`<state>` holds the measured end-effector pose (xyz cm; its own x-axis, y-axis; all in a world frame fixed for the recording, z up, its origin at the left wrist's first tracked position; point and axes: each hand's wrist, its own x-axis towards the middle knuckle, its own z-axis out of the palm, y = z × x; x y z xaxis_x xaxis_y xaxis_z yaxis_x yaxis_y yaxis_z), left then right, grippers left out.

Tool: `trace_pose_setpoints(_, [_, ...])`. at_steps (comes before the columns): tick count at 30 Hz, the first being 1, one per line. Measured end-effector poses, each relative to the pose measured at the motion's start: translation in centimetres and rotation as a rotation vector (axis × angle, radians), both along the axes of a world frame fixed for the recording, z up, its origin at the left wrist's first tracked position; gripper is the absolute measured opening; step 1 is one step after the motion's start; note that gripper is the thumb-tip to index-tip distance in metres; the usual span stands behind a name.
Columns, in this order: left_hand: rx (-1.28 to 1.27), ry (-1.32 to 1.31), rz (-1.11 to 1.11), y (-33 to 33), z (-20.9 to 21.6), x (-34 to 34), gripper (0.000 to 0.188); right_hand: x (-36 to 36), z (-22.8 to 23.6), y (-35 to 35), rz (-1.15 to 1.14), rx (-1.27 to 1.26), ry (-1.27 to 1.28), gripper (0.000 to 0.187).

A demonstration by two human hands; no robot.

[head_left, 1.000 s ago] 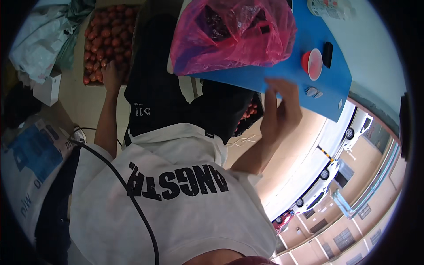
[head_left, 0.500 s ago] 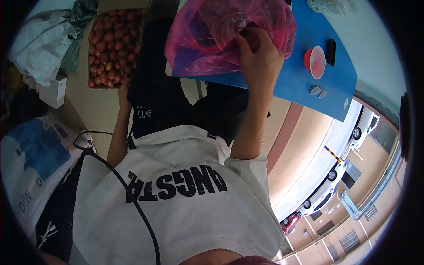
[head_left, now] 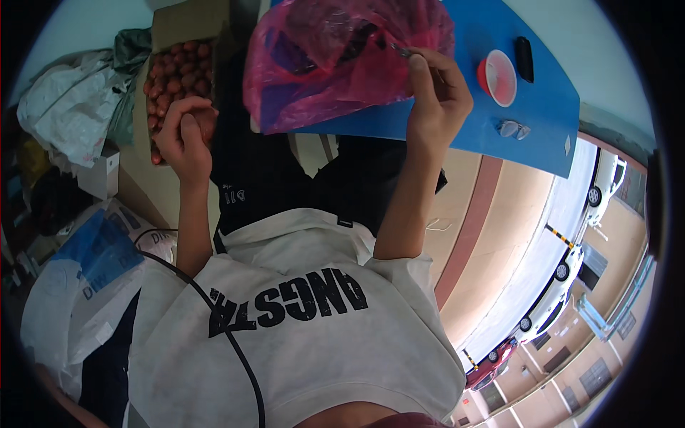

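Note:
My left hand (head_left: 184, 146) is raised over the near end of a cardboard box (head_left: 175, 27) filled with small, round, red-brown fruits (head_left: 187, 68). Its fingers curl around one reddish fruit (head_left: 207, 123), partly hidden by them. My right hand (head_left: 439, 96) is above the blue table, at the right side of a crumpled pink plastic bag (head_left: 307, 100). Thumb and fingertips pinch a small, dark, metallic tool (head_left: 401, 50) whose tip points left over the bag; its exact kind is unclear. Dark contents show dimly within the bag.
On the blue table (head_left: 542, 146), right of the bag, stand a red bowl with a white inside (head_left: 501, 78), a black oblong case (head_left: 524, 60) and a small silvery object (head_left: 514, 129). White plastic bags (head_left: 68, 107) lie at left. A black cable (head_left: 239, 360) crosses my shirt.
My left hand has risen from beside the box and now shows a fruit in its fingers. My right hand has drawn back from the bag slightly rightward, bringing the metallic tool into sight.

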<state>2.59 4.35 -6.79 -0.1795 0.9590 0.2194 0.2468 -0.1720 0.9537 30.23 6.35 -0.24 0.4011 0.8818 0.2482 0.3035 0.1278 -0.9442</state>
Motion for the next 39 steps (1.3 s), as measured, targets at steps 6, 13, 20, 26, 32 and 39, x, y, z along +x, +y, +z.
trace_pose_setpoints(6, [0.287, -0.161, -0.339, 1.3, 2.9, 6.1, 0.02, 7.6, 2.6, -1.1, -0.203, 0.033, -0.022, 0.012])
trace_pose_setpoints(13, [0.253, 0.08, -0.375, 1.0, 1.4, 9.4, 0.012, 17.2, 1.6, -0.7, -0.514, -0.257, -0.781, 0.02])
trace_pose_setpoints(20, [0.4, 0.229, -0.42, 1.0, 1.1, 9.6, 0.011, 19.2, -0.5, -0.1, -0.482, -0.434, -1.065, 0.024])
trace_pose_setpoints(26, [0.329, 0.208, -0.45, 1.0, 1.3, 8.9, 0.01, 17.0, 2.0, -0.9, -0.471, -0.213, -0.755, 0.02])
trace_pose_setpoints(32, [0.086, -0.037, -0.421, 1.6, 1.7, 7.7, 0.012, 10.1, 1.8, -2.1, -0.044, -0.097, 0.012, 0.014])
trace_pose_setpoints(39, [-0.08, -0.356, -0.401, 3.8, 1.2, 7.7, 0.026, -0.8, -3.3, -1.6, 0.374, -0.02, 0.839, 0.01])
